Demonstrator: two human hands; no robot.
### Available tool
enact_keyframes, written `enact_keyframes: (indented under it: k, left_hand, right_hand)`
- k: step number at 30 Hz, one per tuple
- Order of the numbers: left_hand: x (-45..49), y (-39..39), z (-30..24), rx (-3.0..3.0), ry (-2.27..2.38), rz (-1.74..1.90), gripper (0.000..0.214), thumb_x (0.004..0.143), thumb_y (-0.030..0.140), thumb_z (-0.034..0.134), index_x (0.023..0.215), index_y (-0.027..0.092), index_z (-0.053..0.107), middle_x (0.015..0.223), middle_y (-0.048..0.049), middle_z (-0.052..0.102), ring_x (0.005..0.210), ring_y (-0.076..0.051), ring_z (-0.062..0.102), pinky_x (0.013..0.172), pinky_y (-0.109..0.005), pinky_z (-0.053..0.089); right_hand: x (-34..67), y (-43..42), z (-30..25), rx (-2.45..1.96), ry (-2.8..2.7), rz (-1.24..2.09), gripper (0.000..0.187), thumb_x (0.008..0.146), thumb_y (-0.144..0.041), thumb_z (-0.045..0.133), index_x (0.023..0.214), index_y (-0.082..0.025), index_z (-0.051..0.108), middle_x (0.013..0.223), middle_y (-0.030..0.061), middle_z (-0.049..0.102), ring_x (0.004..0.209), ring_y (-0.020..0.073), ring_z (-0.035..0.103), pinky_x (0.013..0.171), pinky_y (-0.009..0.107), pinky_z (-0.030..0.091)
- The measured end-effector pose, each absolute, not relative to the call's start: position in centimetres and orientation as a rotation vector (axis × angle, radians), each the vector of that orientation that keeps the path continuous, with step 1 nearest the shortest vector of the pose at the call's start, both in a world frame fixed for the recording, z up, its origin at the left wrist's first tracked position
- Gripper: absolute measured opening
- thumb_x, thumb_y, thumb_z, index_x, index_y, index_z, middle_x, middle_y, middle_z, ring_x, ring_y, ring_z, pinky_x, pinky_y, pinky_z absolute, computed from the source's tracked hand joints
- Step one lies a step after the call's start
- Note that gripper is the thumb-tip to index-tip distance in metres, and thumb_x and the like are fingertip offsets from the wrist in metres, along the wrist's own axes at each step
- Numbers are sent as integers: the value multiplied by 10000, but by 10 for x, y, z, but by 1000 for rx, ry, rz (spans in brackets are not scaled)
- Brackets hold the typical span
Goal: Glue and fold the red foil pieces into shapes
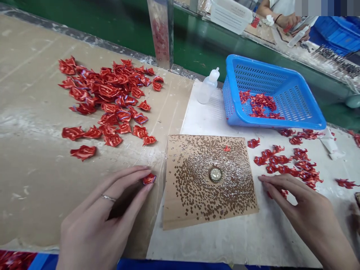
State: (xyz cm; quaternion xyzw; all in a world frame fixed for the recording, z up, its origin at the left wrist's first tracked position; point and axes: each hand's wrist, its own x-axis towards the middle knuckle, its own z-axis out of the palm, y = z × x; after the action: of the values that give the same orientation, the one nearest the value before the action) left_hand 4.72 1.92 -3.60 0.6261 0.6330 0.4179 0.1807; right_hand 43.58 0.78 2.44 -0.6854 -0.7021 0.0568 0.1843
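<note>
My left hand, with a ring on one finger, pinches a small glossy red piece with a bluish edge between thumb and fingertips. It is just left of a brown cardboard sheet spattered with wet dots. A round whitish disc sits in the middle of the sheet, and a tiny red bit lies near its top edge. Right of the sheet, my right hand has thumb and fingers closed at a small dark-red piece, mostly hidden by the fingertips. More red shows beneath that hand.
A heap of red pieces lies at the left. Smaller red pieces are scattered at the right. A blue basket holding red pieces and a squeeze bottle stand behind the sheet. Across a green partition, another person's hands work.
</note>
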Motion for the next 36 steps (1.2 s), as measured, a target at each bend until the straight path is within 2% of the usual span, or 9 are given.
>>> enact_keyframes:
  k: [3, 6, 10, 14, 17, 21, 27, 32, 36]
  left_hand:
    - [48, 21, -34, 2009, 1724, 1143, 208, 1060, 289, 764, 1262, 327, 802, 1254, 49, 818, 1129, -141, 778, 1198, -257, 552]
    - [46, 22, -32, 2062, 1739, 1154, 228, 1067, 297, 768, 1295, 302, 785, 1246, 31, 800, 1109, -127, 756, 1134, -219, 550]
    - [44, 22, -31, 2119, 1719, 1138, 246, 1067, 262, 765, 1310, 293, 784, 1263, 23, 784, 1093, -132, 754, 1095, -235, 565]
    - [45, 24, -28, 2157, 1663, 1071, 285, 1098, 243, 698, 1364, 326, 759, 1292, 14, 779, 1136, -157, 759, 1115, -273, 555]
    - [47, 28, -26, 2178, 1593, 1075, 286, 1117, 224, 640, 1351, 335, 758, 1257, 8, 783, 1132, -170, 763, 1098, -285, 563]
    - [53, 30, -22, 2244, 1576, 1079, 220, 1120, 223, 630, 1278, 293, 766, 1240, -5, 765, 1100, -145, 764, 1060, -234, 573]
    - [66, 20, -20, 2129, 1721, 1118, 147, 1118, 234, 633, 1181, 281, 757, 1183, 35, 810, 1044, -116, 797, 1077, -200, 605]
    - [69, 14, -21, 2079, 1744, 1165, 224, 1090, 209, 703, 1275, 306, 783, 1209, 55, 829, 1031, -118, 805, 1155, -229, 601]
    - [69, 16, -20, 2153, 1710, 1083, 305, 1121, 203, 650, 1388, 312, 750, 1271, 39, 811, 1088, -117, 790, 1102, -208, 605]
  right_hand:
    - [435, 11, 27, -1967, -1995, 127, 660, 1121, -762, 512, 1020, -246, 910, 931, 81, 906, 749, 241, 872, 608, 315, 678]
    - [434, 14, 29, -1984, -2014, 114, 740, 1108, -811, 479, 1090, -216, 919, 956, 102, 914, 737, 245, 880, 565, 304, 670]
    - [434, 15, 30, -2011, -1981, 109, 772, 1060, -884, 477, 946, -266, 926, 930, 91, 913, 780, 286, 898, 580, 336, 697]
    - [434, 14, 34, -2064, -1853, 170, 711, 961, -928, 601, 886, -307, 938, 884, 77, 913, 749, 321, 896, 619, 387, 738]
    - [425, 14, 39, -2042, -1665, 293, 481, 890, -800, 798, 874, -343, 945, 872, 45, 913, 721, 282, 892, 626, 318, 739]
    - [398, 22, 42, -1858, -1492, 661, 77, 830, -436, 939, 887, -384, 940, 871, -14, 914, 705, 195, 882, 655, 187, 708]
    - [359, 46, 43, -1660, -1450, 945, 180, 839, -257, 911, 956, -389, 946, 894, -27, 916, 724, 145, 872, 679, 147, 691]
    - [346, 57, 48, -1672, -1545, 969, 172, 803, -231, 881, 863, -379, 946, 849, -20, 909, 716, 169, 876, 623, 169, 685]
    - [345, 58, 47, -1694, -1638, 919, 166, 849, -245, 853, 899, -371, 949, 883, -20, 916, 764, 186, 887, 714, 226, 720]
